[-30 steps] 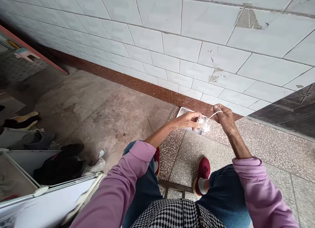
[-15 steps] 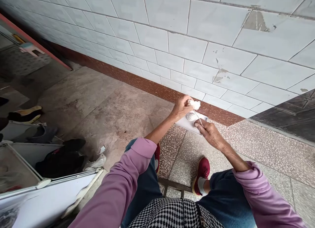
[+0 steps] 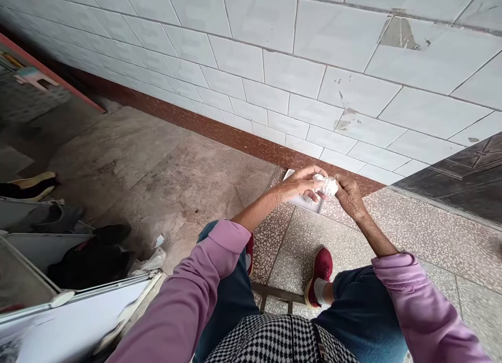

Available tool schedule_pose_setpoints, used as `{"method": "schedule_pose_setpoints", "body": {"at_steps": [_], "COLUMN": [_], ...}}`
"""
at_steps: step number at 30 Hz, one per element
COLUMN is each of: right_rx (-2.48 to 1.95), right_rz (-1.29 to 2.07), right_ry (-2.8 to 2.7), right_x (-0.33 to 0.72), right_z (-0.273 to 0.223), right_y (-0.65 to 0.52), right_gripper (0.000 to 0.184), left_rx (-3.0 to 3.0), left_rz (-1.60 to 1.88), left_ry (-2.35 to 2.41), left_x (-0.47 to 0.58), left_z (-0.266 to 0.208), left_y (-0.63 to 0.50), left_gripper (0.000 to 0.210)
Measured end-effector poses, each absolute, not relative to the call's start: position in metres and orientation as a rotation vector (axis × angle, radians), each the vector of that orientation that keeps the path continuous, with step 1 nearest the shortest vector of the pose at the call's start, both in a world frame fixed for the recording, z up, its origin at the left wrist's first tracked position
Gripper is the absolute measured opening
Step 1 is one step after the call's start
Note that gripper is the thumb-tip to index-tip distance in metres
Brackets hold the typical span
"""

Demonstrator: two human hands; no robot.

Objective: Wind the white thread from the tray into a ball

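Observation:
My left hand (image 3: 301, 185) is closed around a bundle of white yarn (image 3: 330, 186), its fingers curled over the left side. At the bundle's right edge my right hand (image 3: 350, 196) is closed in a pinch; its fingertips are partly hidden, and it appears to grip the yarn there. Under the hands, a shallow white tray (image 3: 311, 205) lies on the floor against the wall. Part of a white ball in the tray shows below my left fingers, the rest being covered.
A tiled wall (image 3: 274, 75) with a brown skirting (image 3: 219, 135) rises just beyond the hands. On the left stands a white rack (image 3: 90, 305) with dark shoes, and a black shoe (image 3: 29, 188) lies behind it. My red shoe (image 3: 322, 271) is on the speckled floor.
My right hand has moved up and right, from above the tray to the bundle's edge. My left hand has shifted slightly right and down with the yarn. The stretched strand no longer shows.

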State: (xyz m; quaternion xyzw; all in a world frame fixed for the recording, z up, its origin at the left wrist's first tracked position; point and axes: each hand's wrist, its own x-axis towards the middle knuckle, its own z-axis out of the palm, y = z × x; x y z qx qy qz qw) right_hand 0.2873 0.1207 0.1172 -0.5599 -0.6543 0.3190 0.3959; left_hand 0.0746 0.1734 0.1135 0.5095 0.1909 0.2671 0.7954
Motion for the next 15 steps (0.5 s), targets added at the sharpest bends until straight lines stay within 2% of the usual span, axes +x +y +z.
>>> {"method": "schedule_pose_setpoints", "body": {"at_steps": [10, 15], "right_rx": [-1.424, -1.352], "right_rz": [0.899, 0.972], "right_ry": [-1.631, -1.913], "right_x": [0.285, 0.267], "right_z": [0.108, 0.106], "right_y": [0.132, 0.118], "right_gripper": [0.06, 0.055], "left_rx": [1.037, 1.025], "left_rz": [0.805, 0.953], "left_ry": [0.531, 0.629], "left_x": [0.079, 0.079], "left_z": [0.112, 0.104], "left_y": [0.175, 0.183], "left_gripper": [0.054, 0.056]}}
